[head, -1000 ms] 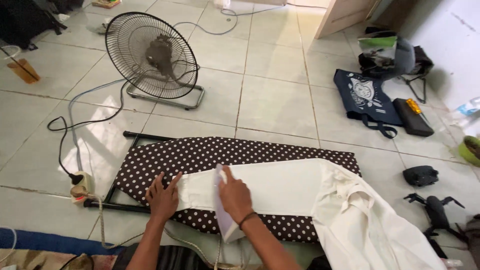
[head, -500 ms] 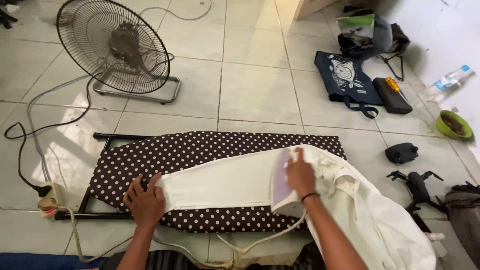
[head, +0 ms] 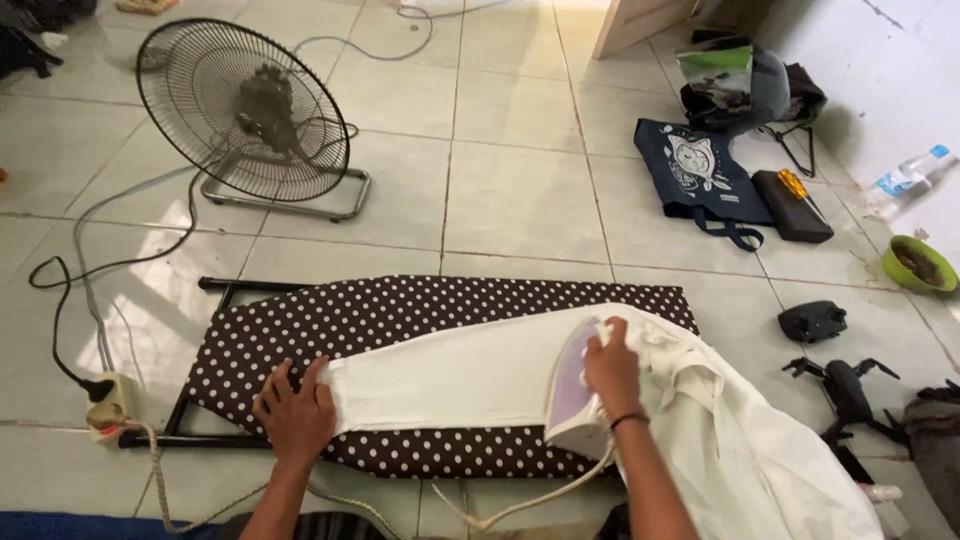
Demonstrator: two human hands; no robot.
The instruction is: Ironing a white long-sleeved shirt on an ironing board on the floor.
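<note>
Gripping the iron [head: 572, 395] by its handle, the right hand [head: 610, 368] presses the soft, light white garment [head: 470, 375] on the dotted ironing board [head: 330, 315]; the left hand [head: 296, 412] lies flat, fingers spread, pinning the hem.

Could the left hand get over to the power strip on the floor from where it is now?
Probably yes. The left hand presses the end of the white garment near the ironing board's left end, and the power strip lies on bare tile just beyond it. Only the board's black frame and loose cords lie between.
</note>
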